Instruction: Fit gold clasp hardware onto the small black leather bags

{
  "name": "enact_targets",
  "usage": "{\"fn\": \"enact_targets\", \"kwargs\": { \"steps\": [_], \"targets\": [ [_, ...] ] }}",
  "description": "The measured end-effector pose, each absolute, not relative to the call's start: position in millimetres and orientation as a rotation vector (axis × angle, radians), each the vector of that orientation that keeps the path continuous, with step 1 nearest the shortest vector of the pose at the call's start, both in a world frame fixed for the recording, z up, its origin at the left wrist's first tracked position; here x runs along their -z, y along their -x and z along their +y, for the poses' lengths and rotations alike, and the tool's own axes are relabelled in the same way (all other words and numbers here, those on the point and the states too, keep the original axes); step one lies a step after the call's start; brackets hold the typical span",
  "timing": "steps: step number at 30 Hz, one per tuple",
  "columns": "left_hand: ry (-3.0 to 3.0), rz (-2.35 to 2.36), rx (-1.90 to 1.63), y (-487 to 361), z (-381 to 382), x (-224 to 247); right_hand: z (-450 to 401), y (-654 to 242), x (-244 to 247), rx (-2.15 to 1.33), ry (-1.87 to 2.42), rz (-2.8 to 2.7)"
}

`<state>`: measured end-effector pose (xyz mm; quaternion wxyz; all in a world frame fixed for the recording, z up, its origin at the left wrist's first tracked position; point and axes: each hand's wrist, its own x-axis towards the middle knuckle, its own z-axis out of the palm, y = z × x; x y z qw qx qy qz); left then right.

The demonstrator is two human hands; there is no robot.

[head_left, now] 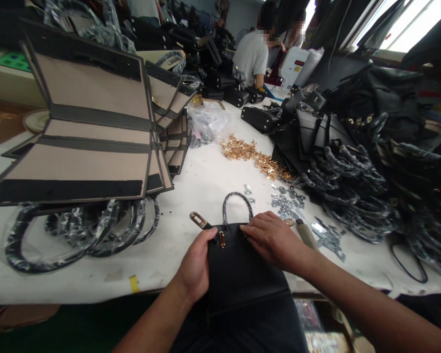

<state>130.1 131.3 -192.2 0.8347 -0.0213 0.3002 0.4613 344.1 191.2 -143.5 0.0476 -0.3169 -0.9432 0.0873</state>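
A black handbag panel (242, 274) lies over the table's front edge toward my lap, with a plastic-wrapped handle (238, 195) arching from its far end. My left hand (195, 264) grips the panel's left edge, thumb on top beside a gold turn-lock (222, 239). A black strap with a gold-framed slotted plate (198, 220) sticks out past that thumb. My right hand (274, 240) rests on the far right corner, its fingertips bent together over a small gold piece, mostly hidden. Another gold-framed strap end (288, 222) shows just beyond the right hand.
Unfolded bag bodies (95, 162) are stacked at left above wrapped handles (51, 264). Gold fittings (238, 147) and small metal plates (286, 201) lie loose on the white table (206, 181). Black bag parts (353, 181) crowd the right side. A person (252, 56) works at the back.
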Motion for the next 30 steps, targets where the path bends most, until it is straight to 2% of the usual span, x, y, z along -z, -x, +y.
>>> {"fn": "enact_targets", "kwargs": {
  "steps": [11,30],
  "targets": [
    [0.024,0.63,-0.992,-133,129,196,194,-348,149,-0.419,0.943,-2.839],
    [0.076,0.663,-1.017,-140,125,187,173,-325,148,-0.048,1.105,-3.056]
  ]
}}
